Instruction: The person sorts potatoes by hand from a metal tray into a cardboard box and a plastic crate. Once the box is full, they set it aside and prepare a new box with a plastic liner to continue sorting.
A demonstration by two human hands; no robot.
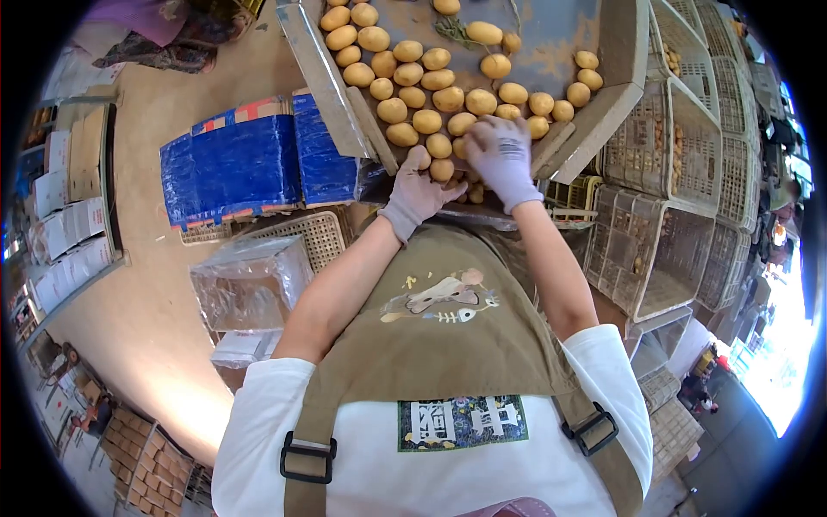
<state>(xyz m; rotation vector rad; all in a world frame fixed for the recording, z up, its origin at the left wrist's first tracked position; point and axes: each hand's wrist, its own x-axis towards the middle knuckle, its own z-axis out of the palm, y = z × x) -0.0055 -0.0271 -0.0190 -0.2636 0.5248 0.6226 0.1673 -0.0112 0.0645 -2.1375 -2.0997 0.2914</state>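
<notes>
Both of my hands wear pale gloves and are at the near end of a sloping sorting tray point(336, 95). My left hand point(418, 191) lies at the tray's mouth with thumb and fingers apart, its fingertips by the lowest potatoes. Bent over the potatoes to its right is my right hand point(500, 155); its fingertips are hidden, so what it grips cannot be made out. Many yellow potatoes point(448, 99) cover the tray's lower part, and a few more show below, between my hands. A green leafy sprig point(454, 33) lies farther up.
Stacked plastic crates point(663, 250) stand on the right. At the left are a blue wrapped box point(233, 164), a plastic-wrapped carton point(250, 280) and a beige crate point(323, 237). White cartons point(73, 233) line the far left; brown boxes point(146, 461) are at lower left.
</notes>
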